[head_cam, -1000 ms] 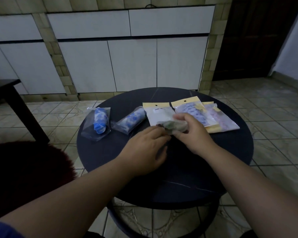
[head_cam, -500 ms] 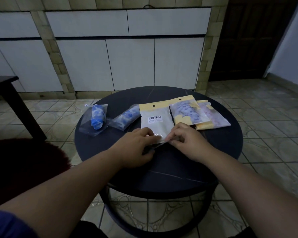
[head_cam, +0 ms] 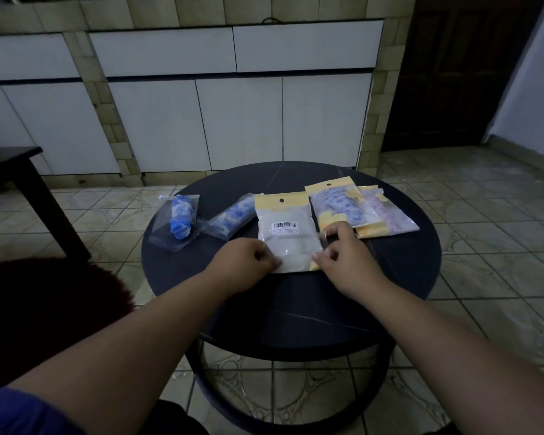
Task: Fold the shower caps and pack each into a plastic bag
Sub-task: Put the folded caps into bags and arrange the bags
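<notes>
A plastic bag with a yellow header and a barcode label (head_cam: 285, 233) lies flat on the round dark table (head_cam: 399, 277). A pale folded shower cap shows through its lower half. My left hand (head_cam: 244, 266) pinches the bag's near left edge with curled fingers. My right hand (head_cam: 343, 255) pinches its near right edge. Two clear bags with rolled blue caps lie to the left, one bag (head_cam: 178, 222) at the table's edge and the other bag (head_cam: 231, 219) beside the yellow-headed bag. Two more yellow-headed packs, a blue-patterned pack (head_cam: 339, 205) and a pink pack (head_cam: 387, 215), lie overlapped at the right.
White cabinet doors (head_cam: 239, 120) line the wall behind the table. A dark side table (head_cam: 29, 189) stands at the left and a dark red fuzzy seat (head_cam: 44, 312) at the lower left. Tiled floor surrounds the table; a dark door (head_cam: 453, 73) is at the back right.
A second ago my right hand held the folded pale cap above the bag. Now the cap is inside the bag, which lies flat, and both hands pinch its near edge.
</notes>
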